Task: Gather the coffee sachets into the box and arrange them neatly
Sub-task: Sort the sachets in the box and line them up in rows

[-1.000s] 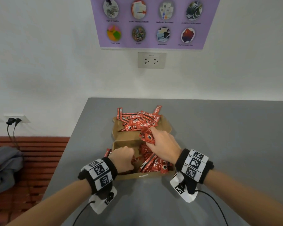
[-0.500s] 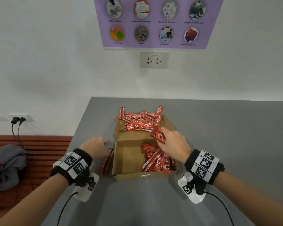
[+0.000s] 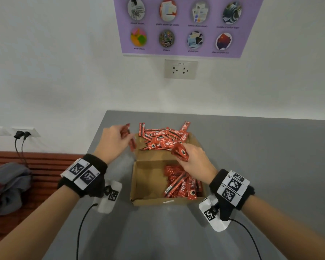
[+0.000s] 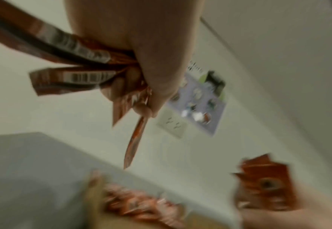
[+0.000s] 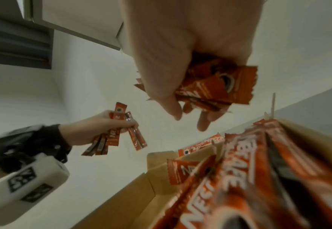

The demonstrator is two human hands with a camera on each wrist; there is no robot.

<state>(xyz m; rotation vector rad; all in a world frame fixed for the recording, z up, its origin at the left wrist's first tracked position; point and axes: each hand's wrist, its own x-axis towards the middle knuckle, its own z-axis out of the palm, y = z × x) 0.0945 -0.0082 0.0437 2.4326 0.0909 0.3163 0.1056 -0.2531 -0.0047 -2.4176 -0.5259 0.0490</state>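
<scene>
An open cardboard box [image 3: 148,184] sits on the grey table [image 3: 261,156], with red coffee sachets [image 3: 184,184] lined up in its right half. A loose pile of sachets [image 3: 163,137] lies on the box's back flap. My left hand [image 3: 118,139] is raised left of the flap and grips a bunch of sachets [image 4: 82,65], also visible as the left hand's bunch [image 5: 114,133] in the right wrist view. My right hand [image 3: 191,160] hovers over the box's far edge, gripping several sachets [image 3: 180,152] [image 5: 216,86].
The table's left edge [image 3: 94,147] runs close to my left hand, with a red slatted bench [image 3: 45,162] and grey clothing [image 3: 9,184] beyond. A wall socket [image 3: 180,69] and a purple poster [image 3: 184,25] hang behind the table. Cables trail from both wrists.
My left hand left the box, picked up the sachets lying to the left of it, and rose toward the back flap. My right hand stayed over the box holding its bunch.
</scene>
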